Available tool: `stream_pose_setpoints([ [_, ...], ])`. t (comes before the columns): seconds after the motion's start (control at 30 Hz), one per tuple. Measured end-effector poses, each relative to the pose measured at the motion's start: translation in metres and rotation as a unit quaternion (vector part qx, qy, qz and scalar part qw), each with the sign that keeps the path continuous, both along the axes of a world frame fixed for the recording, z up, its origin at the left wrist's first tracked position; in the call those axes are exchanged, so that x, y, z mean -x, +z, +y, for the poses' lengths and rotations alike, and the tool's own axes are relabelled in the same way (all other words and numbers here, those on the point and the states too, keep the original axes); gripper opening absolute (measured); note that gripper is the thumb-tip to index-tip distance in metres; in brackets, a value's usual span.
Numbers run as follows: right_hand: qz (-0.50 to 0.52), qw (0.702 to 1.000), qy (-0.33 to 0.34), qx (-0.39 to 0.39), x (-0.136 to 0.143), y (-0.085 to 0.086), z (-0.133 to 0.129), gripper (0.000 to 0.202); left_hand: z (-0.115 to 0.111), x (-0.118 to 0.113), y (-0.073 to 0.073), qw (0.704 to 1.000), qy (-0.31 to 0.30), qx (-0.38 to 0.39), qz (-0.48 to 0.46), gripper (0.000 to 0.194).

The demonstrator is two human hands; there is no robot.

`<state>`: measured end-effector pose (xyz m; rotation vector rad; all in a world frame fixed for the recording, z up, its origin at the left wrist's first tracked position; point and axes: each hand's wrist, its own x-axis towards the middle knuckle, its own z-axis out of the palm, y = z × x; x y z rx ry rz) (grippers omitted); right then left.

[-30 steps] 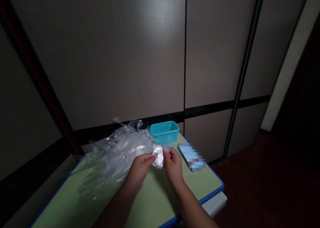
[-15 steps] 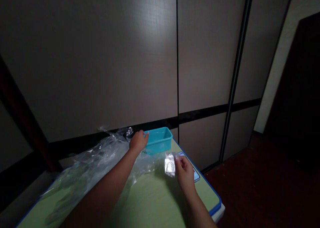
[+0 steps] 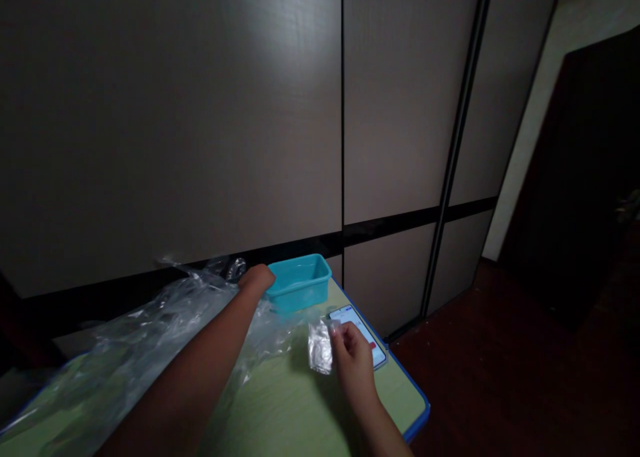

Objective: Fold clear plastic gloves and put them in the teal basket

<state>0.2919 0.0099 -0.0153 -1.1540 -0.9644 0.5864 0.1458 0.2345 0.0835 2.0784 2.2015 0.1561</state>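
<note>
Plastic, folded into a small shiny packet (image 3: 320, 347), was located just below and right of the frame's centre. My right hand (image 3: 354, 357) pinched it by one edge, thumb against fingers, in front of the phone (image 3: 379, 355). My left hand (image 3: 257, 279) stood at the left end of the blue container (image 3: 300, 297), left of centre; its fingers were hidden, so I could not tell its grip.

Risks, in my judgement: the packet could have sprung open, being held at one edge only; my left forearm, crossing the loose film (image 3: 200, 303) at lower left, could have dragged it.

Change noted: half a second earlier, left fingertips showed at the container's rim; now they did not. The phone was less covered.
</note>
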Motion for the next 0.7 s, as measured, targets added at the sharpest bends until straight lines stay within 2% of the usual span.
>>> stream_pose_setpoints([
  [0.1, -0.003, 1.0, 0.0, 0.002, -0.001, -0.001, 0.0, 0.03, -0.001, -0.001, 0.0, 1.0, -0.002, -0.027, 0.01, 0.034],
  [0.2, -0.003, 1.0, -0.001, 0.002, -0.002, -0.004, 0.001, 0.029, -0.009, -0.003, 0.003, 0.995, -0.024, -0.1, 0.021, 0.034],
  [0.33, -0.02, 1.0, -0.007, -0.001, -0.004, -0.007, 0.003, 0.029, -0.024, -0.008, 0.009, 0.976, -0.071, -0.207, 0.01, 0.03],
  [0.43, -0.021, 1.0, -0.005, -0.001, -0.004, -0.007, 0.004, 0.03, -0.036, -0.012, 0.015, 0.962, -0.099, -0.254, -0.018, 0.032],
  [0.53, -0.011, 1.0, 0.002, -0.009, -0.004, -0.005, 0.003, 0.03, -0.048, -0.012, 0.025, 0.95, -0.111, -0.287, -0.059, 0.031],
  [0.7, 0.016, 0.999, 0.023, -0.044, -0.005, 0.0, 0.0, 0.03, -0.07, 0.0, 0.052, 0.916, -0.097, -0.355, -0.157, 0.027],
])
